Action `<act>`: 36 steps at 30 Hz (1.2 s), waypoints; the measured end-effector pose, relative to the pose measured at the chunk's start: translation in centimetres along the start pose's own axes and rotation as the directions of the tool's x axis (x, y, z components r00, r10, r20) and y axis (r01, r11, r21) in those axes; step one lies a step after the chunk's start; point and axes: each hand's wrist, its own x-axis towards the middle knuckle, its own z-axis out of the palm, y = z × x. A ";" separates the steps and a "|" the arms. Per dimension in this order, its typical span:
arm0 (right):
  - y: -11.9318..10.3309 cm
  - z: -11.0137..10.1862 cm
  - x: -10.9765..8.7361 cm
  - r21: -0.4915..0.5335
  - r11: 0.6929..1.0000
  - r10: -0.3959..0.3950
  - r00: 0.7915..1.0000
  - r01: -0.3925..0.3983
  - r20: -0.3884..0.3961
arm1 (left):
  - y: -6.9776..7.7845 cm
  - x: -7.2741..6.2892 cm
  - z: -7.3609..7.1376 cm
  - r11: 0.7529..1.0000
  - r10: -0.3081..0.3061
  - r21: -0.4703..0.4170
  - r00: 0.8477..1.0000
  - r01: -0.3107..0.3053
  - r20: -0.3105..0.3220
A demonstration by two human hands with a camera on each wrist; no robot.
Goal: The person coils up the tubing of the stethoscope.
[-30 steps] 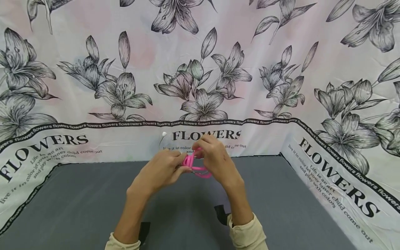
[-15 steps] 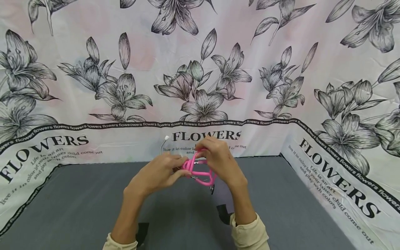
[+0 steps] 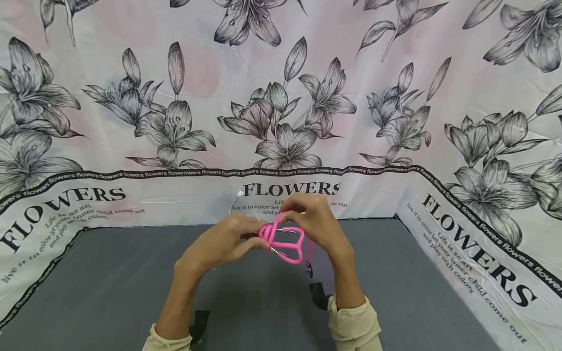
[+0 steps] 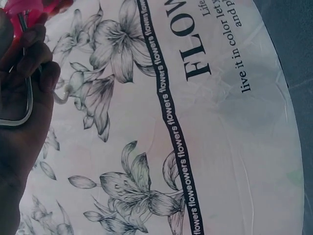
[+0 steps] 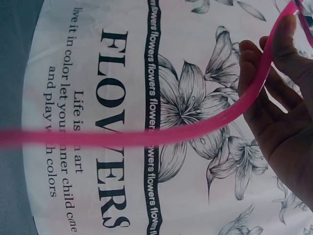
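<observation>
A pink stethoscope (image 3: 294,246) is held up above the table, its tubing wrapped in coils around the metal ear tubes. My left hand (image 3: 215,246) grips the coiled part between thumb and fingers. A metal ear tube (image 4: 30,100) runs across the left palm in the left wrist view, and a white ear tip (image 3: 240,194) sticks up beyond that hand. With thumb and fingertips, my right hand (image 3: 318,222) pinches a stretch of pink tubing (image 5: 210,128). Below the right hand dangles the chest piece (image 3: 309,270). The left fingers partly hide the coils.
Under the hands lies a grey tabletop (image 3: 127,287). A white cloth (image 3: 189,195) printed with flowers and lettering stands behind it and along both sides. Dark strips (image 3: 319,296) show beside the forearms.
My right hand has moved a little right and drawn the tubing out from the coils. More of the pink loops shows, and the chest piece has come into view, hanging below.
</observation>
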 end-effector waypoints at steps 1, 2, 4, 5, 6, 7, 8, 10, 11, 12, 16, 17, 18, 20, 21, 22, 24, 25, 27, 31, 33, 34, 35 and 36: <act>0.0 0.0 0.0 0.013 1.000 0.012 1.000 -0.012 -0.002 | 0.0 0.0 0.0 1.000 -0.005 -0.024 1.000 0.004 -0.013; 0.0 0.0 0.0 0.024 0.999 0.027 1.000 -0.027 -0.004 | 0.0 0.0 -0.1 0.999 -0.008 -0.042 1.000 0.007 -0.030; -0.2 -0.1 0.1 0.044 0.997 0.056 0.998 -0.056 -0.005 | 0.1 0.1 -0.1 0.997 -0.017 -0.081 0.998 0.011 -0.065; -0.2 -0.1 0.1 0.054 0.996 0.069 0.998 -0.069 -0.004 | 0.2 0.2 -0.1 0.995 -0.023 -0.096 0.996 0.015 -0.081; -0.3 0.0 0.2 0.063 0.995 0.083 0.997 -0.083 0.001 | 0.3 0.2 -0.1 0.994 -0.029 -0.106 0.995 0.018 -0.098; -0.3 0.0 0.2 0.082 0.992 0.096 0.995 -0.096 0.011 | 0.4 0.3 -0.1 0.993 -0.039 -0.113 0.993 0.026 -0.114; -0.3 0.1 0.2 0.097 0.990 0.105 0.994 -0.107 0.025 | 0.5 0.4 0.0 0.992 -0.048 -0.119 0.990 0.033 -0.131; -0.3 0.3 0.3 0.103 0.987 0.118 0.991 -0.123 0.058 | 0.6 0.3 0.0 0.992 -0.072 -0.118 0.983 0.052 -0.166; -0.2 0.4 0.2 0.103 0.986 0.123 0.989 -0.131 0.079 | 0.7 0.3 0.1 0.992 -0.081 -0.109 0.979 0.061 -0.189; -0.2 0.6 0.2 0.104 0.985 0.128 0.987 -0.139 0.100 | 0.7 0.2 0.2 0.993 -0.089 -0.098 0.973 0.069 -0.212; -0.4 1.0 0.2 0.080 0.983 0.153 0.976 -0.167 0.156 | 0.5 -0.1 0.5 0.995 -0.103 -0.046 0.945 0.094 -0.311; -0.5 1.1 0.2 0.082 0.982 0.155 0.974 -0.170 0.167 | 0.4 -0.1 0.6 0.995 -0.102 -0.028 0.936 0.098 -0.337; -0.6 1.2 0.2 0.088 0.980 0.162 0.970 -0.180 0.181 | 0.3 0.0 0.7 0.994 -0.104 -0.013 0.926 0.106 -0.363; -0.8 1.2 0.2 0.116 0.973 0.172 0.961 -0.200 0.218 | 0.1 0.2 0.9 0.992 -0.110 0.012 0.901 0.127 -0.419; -0.9 1.2 0.2 0.133 0.967 0.180 0.955 -0.215 0.238 | 0.0 0.3 1.0 0.990 -0.113 0.026 0.885 0.139 -0.451; -1.0 1.3 0.2 0.154 0.961 0.184 0.948 -0.229 0.259 | 0.0 0.3 1.0 0.987 -0.113 0.047 0.870 0.154 -0.480; -1.1 1.3 0.2 0.185 0.948 0.199 0.935 -0.260 0.293 | 0.0 0.5 1.1 0.978 -0.118 0.082 0.838 0.190 -0.533; -1.2 1.4 0.3 0.196 0.944 0.199 0.932 -0.265 0.302 | 0.0 0.5 1.1 0.973 -0.116 0.102 0.825 0.205 -0.552; -1.3 1.4 0.3 0.203 0.941 0.200 0.931 -0.269 0.305 | 0.0 0.7 1.2 0.962 -0.105 0.146 0.807 0.230 -0.581; -1.3 1.2 0.4 0.229 0.934 0.197 0.931 -0.274 0.308 | 0.2 1.0 1.3 0.945 -0.080 0.206 0.788 0.255 -0.610; -1.2 1.1 0.4 0.257 0.921 0.204 0.924 -0.293 0.322 | 0.4 1.1 1.4 0.938 -0.074 0.223 0.779 0.267 -0.623; -1.2 1.1 0.5 0.270 0.914 0.207 0.921 -0.303 0.331 | 0.4 1.1 1.4 0.934 -0.076 0.227 0.775 0.275 -0.627; -1.2 1.1 0.5 0.281 0.907 0.213 0.916 -0.314 0.339 | 0.4 1.1 1.4 0.931 -0.078 0.231 0.772 0.282 -0.631; -1.2 1.1 0.6 0.290 0.900 0.220 0.913 -0.326 0.344 | 0.4 1.2 1.4 0.928 -0.080 0.234 0.769 0.289 -0.634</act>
